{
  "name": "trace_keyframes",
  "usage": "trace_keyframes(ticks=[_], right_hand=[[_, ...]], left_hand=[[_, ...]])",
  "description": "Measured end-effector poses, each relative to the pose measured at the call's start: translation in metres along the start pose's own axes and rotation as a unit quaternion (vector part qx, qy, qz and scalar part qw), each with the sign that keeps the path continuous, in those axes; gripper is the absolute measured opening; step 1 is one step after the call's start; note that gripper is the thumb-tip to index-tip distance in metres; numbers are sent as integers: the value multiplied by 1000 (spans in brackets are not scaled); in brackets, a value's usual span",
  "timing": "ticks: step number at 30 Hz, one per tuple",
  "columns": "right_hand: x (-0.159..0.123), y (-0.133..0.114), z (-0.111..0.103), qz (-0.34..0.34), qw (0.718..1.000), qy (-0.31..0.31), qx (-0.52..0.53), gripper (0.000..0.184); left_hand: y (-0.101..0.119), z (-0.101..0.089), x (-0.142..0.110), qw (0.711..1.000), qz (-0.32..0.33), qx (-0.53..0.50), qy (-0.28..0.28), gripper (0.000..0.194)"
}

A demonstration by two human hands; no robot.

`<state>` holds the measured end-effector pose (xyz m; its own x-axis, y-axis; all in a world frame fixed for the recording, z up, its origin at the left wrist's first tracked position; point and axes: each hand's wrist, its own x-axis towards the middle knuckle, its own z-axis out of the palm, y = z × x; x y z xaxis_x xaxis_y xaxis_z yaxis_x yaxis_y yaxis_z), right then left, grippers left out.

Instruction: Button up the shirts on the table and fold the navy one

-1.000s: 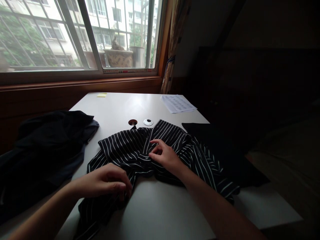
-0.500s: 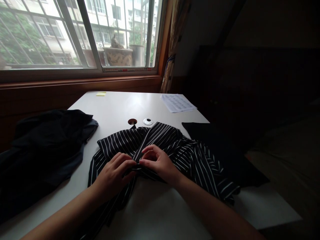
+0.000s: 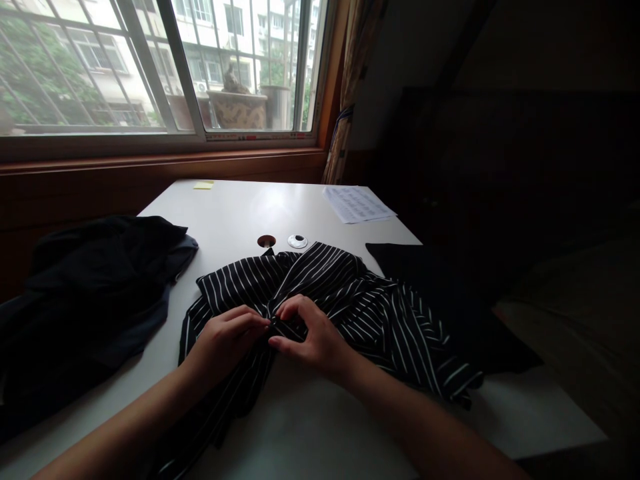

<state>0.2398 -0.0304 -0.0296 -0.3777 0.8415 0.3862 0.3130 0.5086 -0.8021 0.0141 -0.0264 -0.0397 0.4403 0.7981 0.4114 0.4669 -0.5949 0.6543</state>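
A black shirt with white stripes (image 3: 330,273) lies bunched on the white table in front of me. My left hand (image 3: 227,337) is closed on it near its front middle edge, fingertips pinching a fold of the cloth. Close by on the right, my right hand (image 3: 313,337) has its thumb and forefinger parted, with striped cloth showing in the gap. Its fingertips are at the same fold, almost meeting the left fingertips. Both sleeves spread out to the sides, and my hands hide part of the front edge.
Dark clothing (image 3: 90,300) is heaped on the table's left side. Another dark cloth (image 3: 450,313) lies at the right edge. Beyond the shirt are a round hole (image 3: 267,241), a metal cover (image 3: 298,241), printed sheets (image 3: 357,205) and a yellow note (image 3: 203,185) on the white table (image 3: 240,213).
My right thumb and forefinger have spread apart, the thumb dropping lower. The raised striped strip between my hands has gone down. My left hand stays at the fold.
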Motion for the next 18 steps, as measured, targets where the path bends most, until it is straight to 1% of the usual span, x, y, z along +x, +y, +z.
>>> trace_keyframes(ticks=[3, 7, 12, 18], right_hand=[[1, 2, 2, -27, 998, -9, -54, 34], [1, 5, 4, -32, 995, -8, -92, 21], [2, 9, 3, -43, 995, -8, -88, 17], [0, 12, 6, -68, 994, -7, -87, 14]], left_hand=[[2, 0, 2, 1000, -17, -22, -3, 13], [6, -1, 4, 999, -29, -37, -16, 11], [10, -2, 6, 997, -39, -45, -39, 13], [11, -2, 6, 996, -62, -24, -56, 17]])
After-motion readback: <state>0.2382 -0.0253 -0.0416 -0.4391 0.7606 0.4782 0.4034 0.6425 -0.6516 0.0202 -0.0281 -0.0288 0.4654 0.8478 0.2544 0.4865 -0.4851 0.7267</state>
